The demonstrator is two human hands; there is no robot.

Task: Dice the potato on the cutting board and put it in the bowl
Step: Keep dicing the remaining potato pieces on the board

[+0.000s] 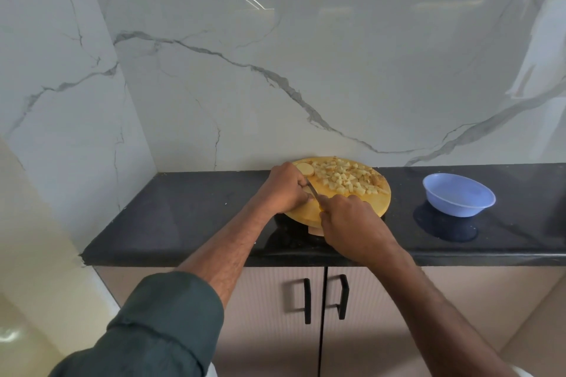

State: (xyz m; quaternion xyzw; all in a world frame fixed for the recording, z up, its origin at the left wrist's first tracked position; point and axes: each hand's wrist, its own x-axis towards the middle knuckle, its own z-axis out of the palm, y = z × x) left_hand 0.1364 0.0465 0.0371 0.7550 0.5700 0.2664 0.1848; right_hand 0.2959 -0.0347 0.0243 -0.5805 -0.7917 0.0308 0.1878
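A round wooden cutting board point(378, 206) lies on the black counter against the marble wall. Several potato cubes point(346, 177) are heaped on its far half, and a round potato slice point(304, 168) lies at the far left. My left hand point(283, 190) curls over a pale potato piece point(306, 190) on the board's left side, mostly hiding it. My right hand point(352, 226) grips a knife by its yellow handle, the blade point(313, 191) angled up-left against the held piece. A blue plastic bowl point(458, 194) with nothing visible inside stands to the right of the board.
The black counter point(183, 217) runs left to the corner and right past the bowl. White marble walls rise behind and on the left. Below the counter's front edge are beige cabinet doors with two black handles point(307, 300).
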